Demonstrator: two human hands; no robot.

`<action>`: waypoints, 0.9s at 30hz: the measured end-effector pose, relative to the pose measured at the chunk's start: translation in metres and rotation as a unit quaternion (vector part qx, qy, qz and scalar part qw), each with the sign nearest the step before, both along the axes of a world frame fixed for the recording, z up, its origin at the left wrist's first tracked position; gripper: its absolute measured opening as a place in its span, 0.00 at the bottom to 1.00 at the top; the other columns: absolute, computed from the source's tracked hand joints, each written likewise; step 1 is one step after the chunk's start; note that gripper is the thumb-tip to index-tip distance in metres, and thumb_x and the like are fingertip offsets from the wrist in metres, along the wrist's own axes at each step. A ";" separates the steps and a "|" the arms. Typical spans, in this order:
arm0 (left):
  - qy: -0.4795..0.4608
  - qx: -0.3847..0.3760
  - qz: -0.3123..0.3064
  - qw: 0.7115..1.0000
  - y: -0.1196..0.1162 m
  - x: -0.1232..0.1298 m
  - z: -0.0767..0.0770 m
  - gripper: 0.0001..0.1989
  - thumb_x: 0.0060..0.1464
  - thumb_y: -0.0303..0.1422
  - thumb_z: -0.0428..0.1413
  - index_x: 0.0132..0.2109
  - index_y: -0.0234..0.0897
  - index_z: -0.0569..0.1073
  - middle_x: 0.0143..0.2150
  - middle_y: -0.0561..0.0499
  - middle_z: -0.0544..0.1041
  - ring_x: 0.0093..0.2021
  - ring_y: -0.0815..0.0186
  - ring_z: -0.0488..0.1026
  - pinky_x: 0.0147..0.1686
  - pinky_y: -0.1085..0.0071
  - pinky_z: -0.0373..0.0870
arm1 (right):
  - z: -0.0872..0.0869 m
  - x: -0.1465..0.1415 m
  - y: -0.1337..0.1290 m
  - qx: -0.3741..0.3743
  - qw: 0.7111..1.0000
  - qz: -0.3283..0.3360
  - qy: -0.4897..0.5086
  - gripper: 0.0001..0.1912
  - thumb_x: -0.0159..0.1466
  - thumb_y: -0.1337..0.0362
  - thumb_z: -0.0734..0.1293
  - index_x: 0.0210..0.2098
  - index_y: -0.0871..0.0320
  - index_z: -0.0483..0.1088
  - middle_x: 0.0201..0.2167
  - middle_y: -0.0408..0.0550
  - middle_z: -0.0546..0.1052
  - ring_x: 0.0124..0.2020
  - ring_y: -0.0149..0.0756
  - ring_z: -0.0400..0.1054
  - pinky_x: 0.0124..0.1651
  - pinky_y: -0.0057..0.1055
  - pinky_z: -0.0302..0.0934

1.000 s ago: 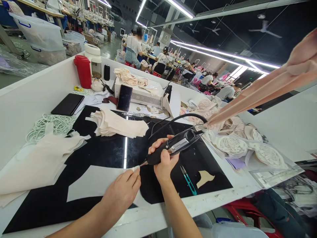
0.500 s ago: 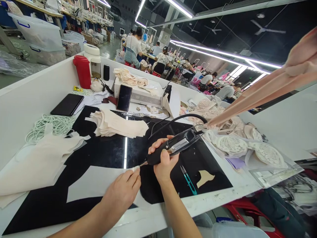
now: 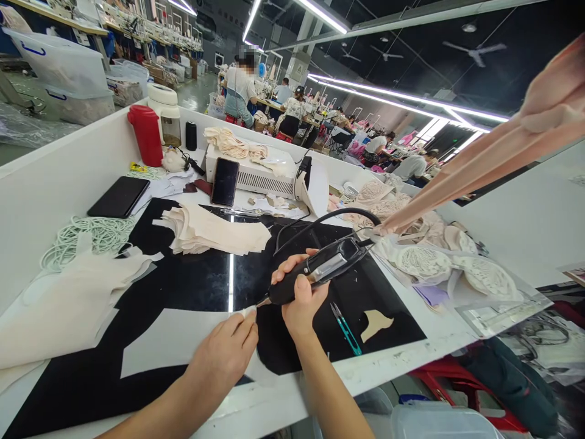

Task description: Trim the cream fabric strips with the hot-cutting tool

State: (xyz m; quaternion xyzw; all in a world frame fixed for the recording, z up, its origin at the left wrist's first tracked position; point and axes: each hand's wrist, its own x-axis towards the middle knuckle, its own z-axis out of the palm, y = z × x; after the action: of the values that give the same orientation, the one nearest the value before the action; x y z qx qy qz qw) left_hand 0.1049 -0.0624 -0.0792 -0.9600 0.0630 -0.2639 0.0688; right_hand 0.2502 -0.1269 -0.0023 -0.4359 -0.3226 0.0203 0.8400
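Observation:
My right hand (image 3: pixel 301 299) is wrapped round a black corded handheld tool (image 3: pixel 315 270), its thin metal tip angled down to the left. The tip meets the edge of a pale fabric piece (image 3: pixel 159 341) lying on the black mat (image 3: pixel 192 286). Right beside that tip, my left hand (image 3: pixel 226 347) pinches the fabric edge with closed fingers. Teal thread snips (image 3: pixel 346 329) and a small beige scrap (image 3: pixel 376 324) lie right of my right hand. Behind the hands sits a stack of cream cut pieces (image 3: pixel 214 230).
Cream fabric (image 3: pixel 59 299) and green cords (image 3: pixel 86 241) lie at left. Phones, a red cup (image 3: pixel 146 135) and a white machine (image 3: pixel 256 174) stand behind. Lace cups (image 3: pixel 425 262) are piled at right, under a hanging pink cloth (image 3: pixel 484 158). People sit farther back.
The view has shifted slightly, so most things appear a little farther left. Both hands keep nearly the same hold and place at the fabric edge.

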 end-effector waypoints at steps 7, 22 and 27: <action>0.000 0.009 0.010 1.000 -0.003 -0.001 0.003 0.23 0.59 0.09 0.44 0.51 0.27 0.78 0.53 0.41 0.83 0.45 0.60 0.81 0.44 0.66 0.81 | -0.001 0.002 -0.004 -0.016 1.000 0.009 -0.012 0.18 0.67 0.57 0.72 0.53 0.47 0.65 0.35 0.38 0.73 0.28 0.29 0.71 0.30 0.31 0.69; 0.022 0.010 0.005 1.000 -0.003 -0.001 0.004 0.24 0.58 0.08 0.43 0.53 0.25 0.76 0.54 0.39 0.82 0.46 0.60 0.81 0.46 0.65 0.80 | 0.003 0.001 -0.003 -0.027 0.999 -0.017 -0.002 0.20 0.65 0.54 0.72 0.52 0.48 0.64 0.33 0.38 0.72 0.26 0.29 0.69 0.29 0.31 0.67; 0.006 0.017 0.005 1.000 -0.004 -0.001 0.007 0.22 0.58 0.09 0.45 0.51 0.25 0.77 0.53 0.39 0.83 0.44 0.60 0.82 0.45 0.65 0.80 | 0.001 0.001 -0.004 -0.039 0.999 -0.021 -0.001 0.19 0.66 0.56 0.71 0.52 0.48 0.63 0.33 0.38 0.72 0.26 0.30 0.69 0.30 0.32 0.68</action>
State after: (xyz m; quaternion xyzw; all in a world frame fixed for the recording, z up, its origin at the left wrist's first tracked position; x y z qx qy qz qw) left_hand 0.1044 -0.0666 -0.0717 -0.9606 0.0630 -0.2568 0.0859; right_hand 0.2515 -0.1310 -0.0014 -0.4755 -0.3126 0.0147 0.8222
